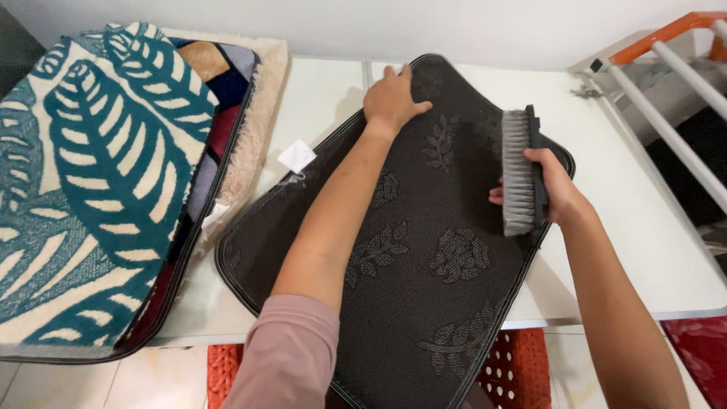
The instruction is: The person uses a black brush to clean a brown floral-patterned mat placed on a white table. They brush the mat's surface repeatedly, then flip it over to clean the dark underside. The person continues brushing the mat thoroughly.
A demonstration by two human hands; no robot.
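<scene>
A dark grey mat (424, 257) with a dotted leaf and flower pattern lies underside up across the white table (636, 227), its near end hanging over the front edge. My left hand (392, 98) presses flat on the mat's far edge. My right hand (549, 185) grips a scrubbing brush (519, 171) with a dark back and grey bristles, held over the mat's right edge with the bristles facing left. A small white label (296, 157) sticks out from the mat's left edge.
A stack of folded mats (98, 174) sits on the table's left, topped by a teal and cream leaf-patterned one. A white and orange metal rack (674, 76) stands at the right. Red plastic baskets (522, 371) sit under the table.
</scene>
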